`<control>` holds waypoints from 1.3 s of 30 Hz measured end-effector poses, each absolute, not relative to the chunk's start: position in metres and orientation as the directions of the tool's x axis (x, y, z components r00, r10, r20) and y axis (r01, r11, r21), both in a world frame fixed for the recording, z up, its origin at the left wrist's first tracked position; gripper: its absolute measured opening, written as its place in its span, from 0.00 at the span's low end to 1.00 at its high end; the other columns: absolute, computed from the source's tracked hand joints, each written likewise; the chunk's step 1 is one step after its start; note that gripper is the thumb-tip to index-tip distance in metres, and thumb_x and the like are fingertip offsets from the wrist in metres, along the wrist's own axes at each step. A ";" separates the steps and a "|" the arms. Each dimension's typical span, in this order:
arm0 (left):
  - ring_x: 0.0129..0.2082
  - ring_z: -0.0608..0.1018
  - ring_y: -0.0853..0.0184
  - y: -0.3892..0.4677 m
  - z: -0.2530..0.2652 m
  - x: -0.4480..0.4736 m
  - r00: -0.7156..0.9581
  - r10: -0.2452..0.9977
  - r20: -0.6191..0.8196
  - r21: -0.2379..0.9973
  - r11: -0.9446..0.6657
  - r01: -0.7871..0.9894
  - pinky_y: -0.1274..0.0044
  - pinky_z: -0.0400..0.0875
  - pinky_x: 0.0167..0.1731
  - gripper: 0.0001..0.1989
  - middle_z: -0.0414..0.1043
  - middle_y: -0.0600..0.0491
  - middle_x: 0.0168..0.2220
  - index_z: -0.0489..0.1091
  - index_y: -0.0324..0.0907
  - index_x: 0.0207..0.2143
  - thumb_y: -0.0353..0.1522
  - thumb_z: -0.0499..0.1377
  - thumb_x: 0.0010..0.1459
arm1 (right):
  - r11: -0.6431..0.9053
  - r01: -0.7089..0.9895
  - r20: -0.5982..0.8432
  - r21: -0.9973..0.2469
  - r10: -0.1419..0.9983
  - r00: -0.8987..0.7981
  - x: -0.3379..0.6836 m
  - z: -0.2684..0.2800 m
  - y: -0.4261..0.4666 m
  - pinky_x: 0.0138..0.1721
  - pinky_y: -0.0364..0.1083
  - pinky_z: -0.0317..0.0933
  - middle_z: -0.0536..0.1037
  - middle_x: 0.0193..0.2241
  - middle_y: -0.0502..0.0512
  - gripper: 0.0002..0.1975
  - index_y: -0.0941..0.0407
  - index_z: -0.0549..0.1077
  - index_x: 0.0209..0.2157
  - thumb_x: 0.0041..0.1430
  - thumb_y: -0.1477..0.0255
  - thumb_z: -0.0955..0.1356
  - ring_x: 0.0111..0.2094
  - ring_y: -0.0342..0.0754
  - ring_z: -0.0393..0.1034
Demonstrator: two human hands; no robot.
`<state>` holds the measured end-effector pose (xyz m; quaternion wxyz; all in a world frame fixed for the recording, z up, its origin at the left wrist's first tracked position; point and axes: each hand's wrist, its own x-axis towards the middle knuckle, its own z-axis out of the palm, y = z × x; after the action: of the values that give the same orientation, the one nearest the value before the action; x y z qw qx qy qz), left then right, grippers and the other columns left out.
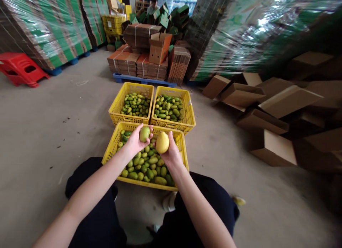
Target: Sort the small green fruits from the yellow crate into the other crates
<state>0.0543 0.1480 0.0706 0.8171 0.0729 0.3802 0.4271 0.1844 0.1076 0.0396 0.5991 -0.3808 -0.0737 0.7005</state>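
Observation:
My left hand (138,140) is wrapped round a small green mango (144,134). To its right, my right hand (172,153) grips a larger yellow mango (162,143), its narrow end pointing up. Both hands hover over the near yellow crate (110,148), which holds many green and yellowish mangoes (149,166) and stands between my knees. Just beyond it, two more yellow crates sit side by side: the far left crate (115,110) and the far right crate (190,114), each partly filled with similar fruit. My forearms hide part of the near crate.
Bundled flat cartons (152,68) rest on a blue pallet (144,79) ahead. Open cardboard boxes (278,148) lie heaped on the right. Film-wrapped stacks (58,23) flank both sides. A red stool (22,68) stands at left. A person (153,7) is in the background.

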 end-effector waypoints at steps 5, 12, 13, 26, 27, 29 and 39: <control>0.11 0.62 0.82 0.147 0.081 0.052 0.312 0.775 -0.550 0.527 0.611 -0.591 0.91 0.50 0.07 0.05 0.68 0.57 0.23 0.65 0.38 0.29 0.27 0.59 0.57 | -0.284 -0.775 -0.367 -0.565 0.927 -0.073 0.186 0.051 0.103 0.13 0.36 0.58 0.75 0.23 0.48 0.11 0.56 0.70 0.30 0.50 0.66 0.73 0.18 0.40 0.67; 0.11 0.65 0.75 0.143 0.071 0.054 0.418 0.721 -0.552 0.506 0.689 -0.520 0.85 0.55 0.08 0.14 0.64 0.55 0.18 0.65 0.38 0.26 0.38 0.52 0.60 | -0.359 -0.771 -0.357 -0.526 0.916 -0.183 0.194 0.051 0.103 0.07 0.38 0.48 0.75 0.19 0.52 0.13 0.57 0.68 0.28 0.55 0.61 0.65 0.09 0.39 0.56; 0.10 0.64 0.76 0.144 0.068 0.054 0.443 0.706 -0.553 0.492 0.706 -0.510 0.86 0.52 0.07 0.15 0.63 0.55 0.17 0.65 0.37 0.26 0.38 0.50 0.61 | -0.381 -0.759 -0.357 -0.529 0.911 -0.208 0.196 0.050 0.104 0.07 0.38 0.47 0.75 0.18 0.53 0.14 0.57 0.69 0.29 0.56 0.60 0.63 0.09 0.39 0.54; 0.11 0.59 0.75 0.138 0.069 0.059 0.454 0.676 -0.581 0.439 0.729 -0.525 0.84 0.53 0.08 0.21 0.66 0.50 0.20 0.67 0.35 0.30 0.35 0.40 0.66 | -0.436 -0.796 -0.510 -0.419 0.839 -0.191 0.204 0.047 0.107 0.18 0.42 0.68 0.77 0.25 0.58 0.10 0.58 0.70 0.33 0.53 0.66 0.65 0.19 0.44 0.67; 0.11 0.58 0.75 0.138 0.068 0.060 0.452 0.678 -0.579 0.442 0.727 -0.525 0.84 0.54 0.09 0.21 0.66 0.50 0.20 0.67 0.35 0.30 0.35 0.39 0.66 | -0.436 -0.795 -0.526 -0.422 0.832 -0.177 0.204 0.048 0.107 0.19 0.42 0.68 0.77 0.25 0.58 0.10 0.58 0.70 0.33 0.54 0.66 0.65 0.20 0.44 0.68; 0.12 0.59 0.75 0.139 0.066 0.060 0.447 0.677 -0.585 0.454 0.730 -0.512 0.83 0.55 0.10 0.22 0.67 0.49 0.21 0.67 0.35 0.29 0.35 0.39 0.67 | -0.449 -0.773 -0.554 -0.448 0.818 -0.155 0.204 0.048 0.107 0.19 0.41 0.68 0.77 0.24 0.57 0.10 0.58 0.70 0.33 0.55 0.66 0.65 0.20 0.44 0.68; 0.41 0.74 0.69 0.140 0.062 0.057 0.202 0.973 0.110 0.923 -0.025 -0.384 0.78 0.73 0.41 0.23 0.70 0.55 0.42 0.67 0.44 0.41 0.30 0.72 0.43 | 0.302 0.029 0.296 -0.953 0.903 0.311 0.201 0.048 0.097 0.48 0.54 0.67 0.72 0.45 0.52 0.20 0.48 0.70 0.44 0.48 0.69 0.74 0.47 0.51 0.68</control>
<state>0.0572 0.1396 0.0621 0.6217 0.4630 0.3179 0.5459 0.2009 0.0974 0.0479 0.6481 -0.4853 -0.4804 0.3370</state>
